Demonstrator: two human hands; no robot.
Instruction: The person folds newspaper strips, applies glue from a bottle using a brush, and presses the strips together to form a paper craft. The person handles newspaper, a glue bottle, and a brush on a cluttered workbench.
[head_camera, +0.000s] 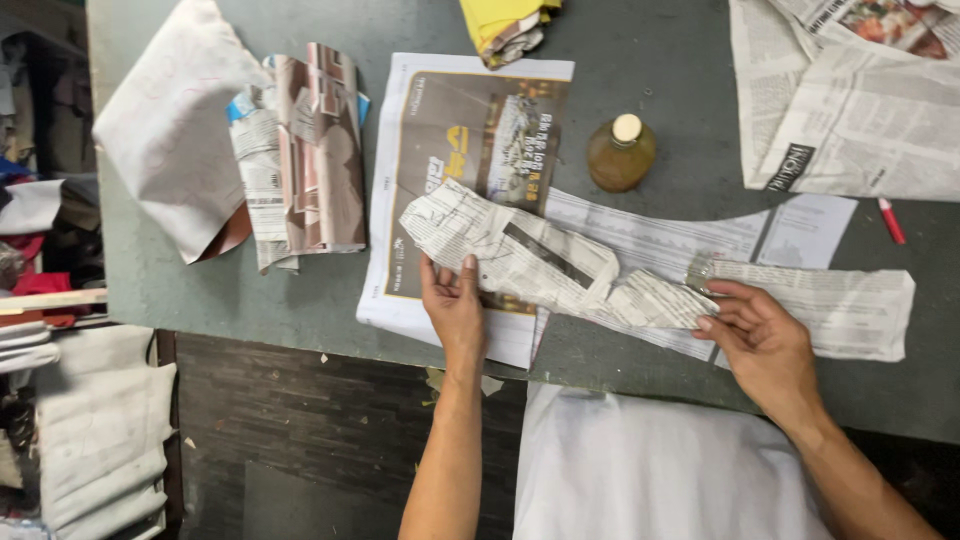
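A folded, creased strip of newspaper (520, 255) lies across the grey table (640, 90) in front of me. My left hand (452, 305) grips its left part from below, thumb on top. My right hand (758, 335) pinches the narrow right end of the strip, next to a small crumpled shiny bit (698, 270). Under the strip lie a flat newspaper sheet with a dark printed picture (470, 130) and a long cut piece of newsprint (830, 300).
A small brown bottle with a pale cap (621, 152) stands just behind the strip. Folded paper pieces (300, 150) and a pale paper bag (170, 130) lie at the left, a yellow folded piece (505, 25) at the back, open newspapers (850, 110) and a red pen (891, 221) at the right.
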